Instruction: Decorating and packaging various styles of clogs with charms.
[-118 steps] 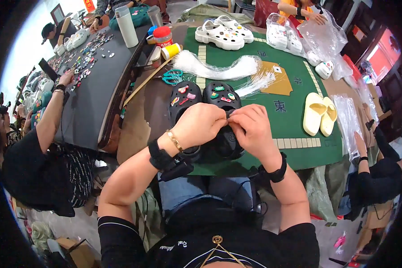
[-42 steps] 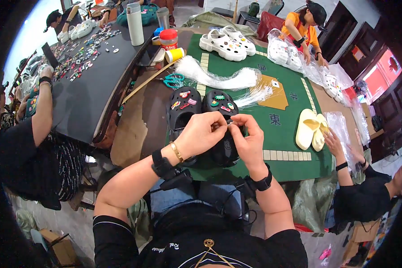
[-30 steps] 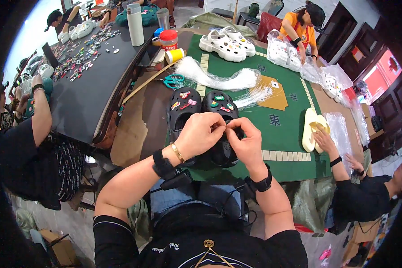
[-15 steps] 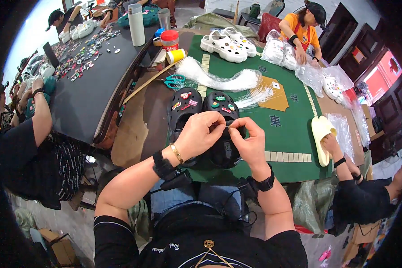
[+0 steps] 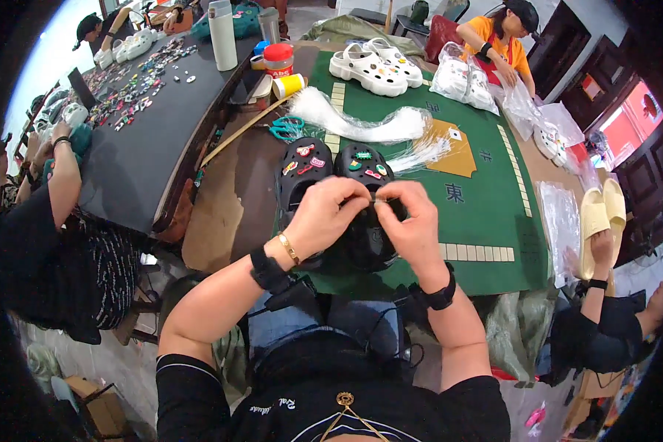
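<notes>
Pinching left hand point(image 5: 330, 214): thumb and finger close on a thin pale piece point(image 5: 374, 199), too small to identify.
Right hand point(image 5: 412, 217): equally narrow, fingertips meeting the left's over the right-hand clog point(image 5: 367, 247).
Black clogs point(image 5: 307, 156): side by side on the green-topped table point(image 5: 486, 214), charms point(image 5: 361, 155) on their toes.
White strands point(image 5: 346, 124): bundled just beyond.

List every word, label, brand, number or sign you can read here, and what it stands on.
Wording is left uncopied; lettering stands on:
Green mat: large dark characters, legible.
Red-lidded jar: pale lettering on red, partly legible.
Black T-shirt: white script, partly blurred.
Shoe charms on the black clogs: any lettering is too small to read.
</notes>
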Demonstrator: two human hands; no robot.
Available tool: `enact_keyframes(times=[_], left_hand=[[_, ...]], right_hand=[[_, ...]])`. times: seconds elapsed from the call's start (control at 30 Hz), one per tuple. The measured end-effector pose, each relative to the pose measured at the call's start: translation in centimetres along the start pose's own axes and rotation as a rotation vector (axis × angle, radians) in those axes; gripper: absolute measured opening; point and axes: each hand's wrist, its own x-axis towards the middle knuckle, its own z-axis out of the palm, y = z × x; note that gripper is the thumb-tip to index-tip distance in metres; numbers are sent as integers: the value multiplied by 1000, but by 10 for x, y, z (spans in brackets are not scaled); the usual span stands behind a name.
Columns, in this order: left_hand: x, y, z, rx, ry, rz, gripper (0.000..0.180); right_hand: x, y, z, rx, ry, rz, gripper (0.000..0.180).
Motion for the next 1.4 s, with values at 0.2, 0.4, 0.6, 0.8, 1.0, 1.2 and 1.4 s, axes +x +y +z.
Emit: enact_keyframes(times=[0.2,0.4,0.6,0.8,1.0,1.2,1.4], left_hand=[[-4,-52,-41,38,286,-69,36],[-40,-158,-79,49,478,-396,31],[-62,-195,-71,348,383,-374,28],[-64,-194,-66,390,350,-307,28],[-75,-212,-72,353,349,-312,27],[-79,-212,-72,285,333,-384,28],[-68,-209,-63,194,383,-352,22]], right_hand=[[-19,-1,-36,26,152,119,21],[-50,-17,-32,10,-331,292,21],[-40,-15,10,-347,-469,370,69],[-11,-10,47,-502,-543,534,74],[-21,19,71,-521,-237,178,34],[-24,34,76,-515,-346,281,40],[-30,38,27,-501,-232,153,26]])
